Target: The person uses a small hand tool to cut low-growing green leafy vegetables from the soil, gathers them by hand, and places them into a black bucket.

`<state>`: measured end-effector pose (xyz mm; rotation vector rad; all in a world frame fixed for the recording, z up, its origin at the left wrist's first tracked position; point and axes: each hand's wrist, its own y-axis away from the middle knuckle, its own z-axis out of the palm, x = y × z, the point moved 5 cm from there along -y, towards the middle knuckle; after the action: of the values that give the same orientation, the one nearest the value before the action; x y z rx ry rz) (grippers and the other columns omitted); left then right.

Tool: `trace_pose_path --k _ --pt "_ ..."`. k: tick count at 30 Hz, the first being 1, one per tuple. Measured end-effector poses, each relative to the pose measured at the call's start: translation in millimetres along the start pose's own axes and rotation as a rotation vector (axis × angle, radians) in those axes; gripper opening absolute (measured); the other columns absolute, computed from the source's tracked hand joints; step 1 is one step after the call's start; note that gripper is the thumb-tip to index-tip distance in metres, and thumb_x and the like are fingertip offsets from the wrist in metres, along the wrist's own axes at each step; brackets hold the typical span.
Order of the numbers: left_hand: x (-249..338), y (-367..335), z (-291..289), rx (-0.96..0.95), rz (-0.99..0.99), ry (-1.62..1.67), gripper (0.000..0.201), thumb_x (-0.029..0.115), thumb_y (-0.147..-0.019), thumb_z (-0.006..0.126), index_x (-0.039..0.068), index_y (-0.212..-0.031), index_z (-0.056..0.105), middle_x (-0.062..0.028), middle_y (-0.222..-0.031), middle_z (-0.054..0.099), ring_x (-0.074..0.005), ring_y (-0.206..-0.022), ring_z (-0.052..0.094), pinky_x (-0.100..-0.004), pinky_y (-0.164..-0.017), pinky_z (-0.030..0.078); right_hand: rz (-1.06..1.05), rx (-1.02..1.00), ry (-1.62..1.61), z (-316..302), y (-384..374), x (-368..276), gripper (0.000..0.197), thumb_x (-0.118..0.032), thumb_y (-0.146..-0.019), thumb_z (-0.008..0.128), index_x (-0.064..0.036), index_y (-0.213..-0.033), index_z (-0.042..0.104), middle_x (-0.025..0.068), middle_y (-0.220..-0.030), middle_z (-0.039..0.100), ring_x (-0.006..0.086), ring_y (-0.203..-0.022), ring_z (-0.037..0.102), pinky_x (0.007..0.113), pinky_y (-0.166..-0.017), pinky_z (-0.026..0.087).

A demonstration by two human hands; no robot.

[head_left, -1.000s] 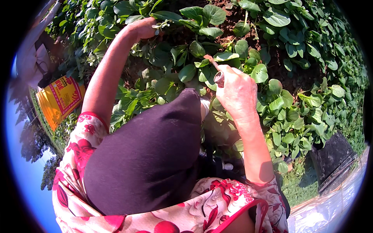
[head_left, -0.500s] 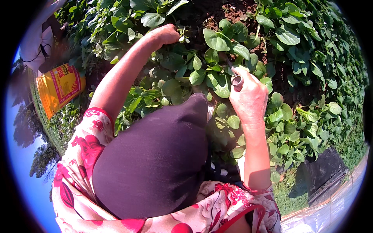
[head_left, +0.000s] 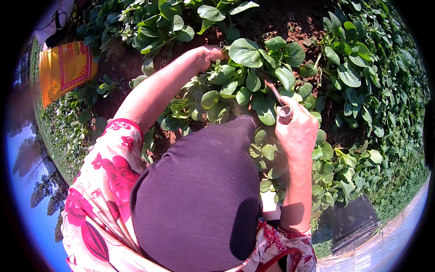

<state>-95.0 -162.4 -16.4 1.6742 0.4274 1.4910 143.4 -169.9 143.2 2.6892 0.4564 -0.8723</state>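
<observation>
My left hand reaches in among the leaves at the far side of a broad-leaved green plant. Its fingers are curled, and leaves hide the tips and whatever they hold. My right hand is wrapped round a hand tool with a round tubular handle. The tool's narrow metal shaft points forward and left, toward the base of the same plant. Leaves cover its working end. Both hands are low in the foliage, with the plant between them.
Leafy plants grow densely to the right, with reddish-brown soil showing between rows. A yellow bucket-like container with red print stands at the left. My dark-clad knee fills the middle. A black sheet-like thing lies at the lower right.
My left hand has moved right, from a small sprig to beside the broad-leaved plant. The right hand keeps the tool, whose shaft now shows more. The whole view has shifted slightly.
</observation>
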Motion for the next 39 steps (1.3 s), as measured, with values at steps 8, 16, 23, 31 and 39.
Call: trace_pose_path --k 8,16,23,31,39 --pt "-14 12 22 0.015 0.047 -0.075 0.035 0.018 -0.083 0.063 0.014 -0.118 0.062 -0.0053 -0.111 0.065 -0.0152 -0.098 0.062 -0.0300 -0.084 0.050 0.015 -0.001 0.004 -1 -3 -1 0.021 -0.005 -0.071 0.069 -0.0061 -0.093 0.065 0.0136 -0.075 0.066 0.0267 -0.067 0.066 0.033 -0.062 0.050" --pt "-22 0 28 0.508 0.109 -0.316 0.036 0.035 -0.075 0.065 0.006 -0.095 0.066 -0.0182 -0.091 0.066 -0.0321 -0.084 0.065 -0.0415 -0.073 0.051 0.009 0.011 0.045 1 -1 -1 0.022 -0.006 -0.071 0.069 -0.0071 -0.093 0.066 0.0127 -0.075 0.067 0.0250 -0.066 0.066 0.032 -0.061 0.050" --pt "-12 21 37 0.671 0.323 -0.512 0.019 0.022 -0.075 0.064 0.012 -0.091 0.067 -0.0106 -0.090 0.067 -0.0303 -0.081 0.065 -0.0373 -0.071 0.053 0.027 -0.003 0.011 0 -6 -8 0.020 -0.007 -0.072 0.069 -0.0069 -0.092 0.066 0.0121 -0.075 0.066 0.0252 -0.065 0.066 0.033 -0.061 0.050" --pt "-20 18 18 0.731 0.488 -0.712 0.024 0.017 -0.075 0.066 0.007 -0.097 0.064 -0.0121 -0.089 0.067 -0.0251 -0.081 0.065 -0.0342 -0.073 0.051 -0.022 0.126 -0.031 -9 -28 -29 0.021 -0.006 -0.072 0.070 -0.0062 -0.093 0.067 0.0114 -0.078 0.068 0.0259 -0.069 0.067 0.032 -0.063 0.051" --pt "57 -32 -27 0.837 0.614 -0.757 0.017 0.011 -0.081 0.053 0.002 -0.094 0.059 -0.0180 -0.088 0.062 -0.0352 -0.086 0.060 -0.0395 -0.077 0.049 0.088 0.342 -0.081 -54 -21 -18 0.023 -0.005 -0.076 0.071 -0.0042 -0.098 0.068 0.0059 -0.079 0.069 0.0074 -0.066 0.062 0.023 -0.062 0.049"
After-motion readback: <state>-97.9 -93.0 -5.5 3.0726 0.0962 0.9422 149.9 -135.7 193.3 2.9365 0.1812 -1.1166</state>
